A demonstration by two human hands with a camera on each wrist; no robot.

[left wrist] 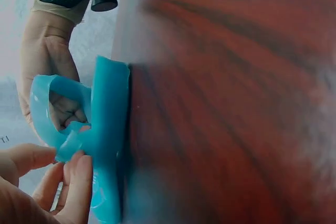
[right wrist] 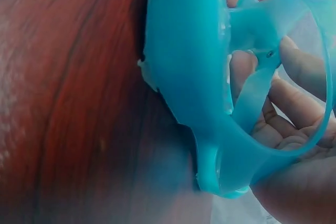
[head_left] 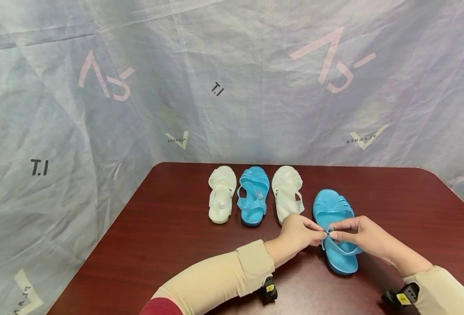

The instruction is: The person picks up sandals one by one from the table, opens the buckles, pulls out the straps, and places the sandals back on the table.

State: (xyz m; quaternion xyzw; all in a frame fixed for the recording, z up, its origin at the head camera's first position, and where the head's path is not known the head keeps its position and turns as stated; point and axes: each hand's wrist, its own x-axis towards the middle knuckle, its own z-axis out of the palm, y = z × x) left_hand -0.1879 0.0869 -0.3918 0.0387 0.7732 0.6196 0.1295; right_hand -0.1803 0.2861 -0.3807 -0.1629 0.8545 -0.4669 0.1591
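Sandals number four on the dark red surface [head_left: 169, 227]. Three stand in a row toward the far edge: a white sandal [head_left: 221, 194], a blue sandal [head_left: 253, 194], and a second white sandal [head_left: 286, 192], each just beside the next. The fourth, a blue sandal nearest the person [head_left: 334, 229], lies to the right of the row and closer in, sole down on the surface.

Left hand [head_left: 297, 234] pinches the ankle strap [head_left: 344, 250] of this near sandal at its buckle end, fingertips pressed together on it. Right hand [head_left: 360, 234] meets it from the other side, its grip likewise pinching the strap, fingertips of the two hands almost touching. Both wrists carry beige sleeves and a small black device with a yellow tag. A pale printed sheet [head_left: 98, 109] hangs behind the surface.
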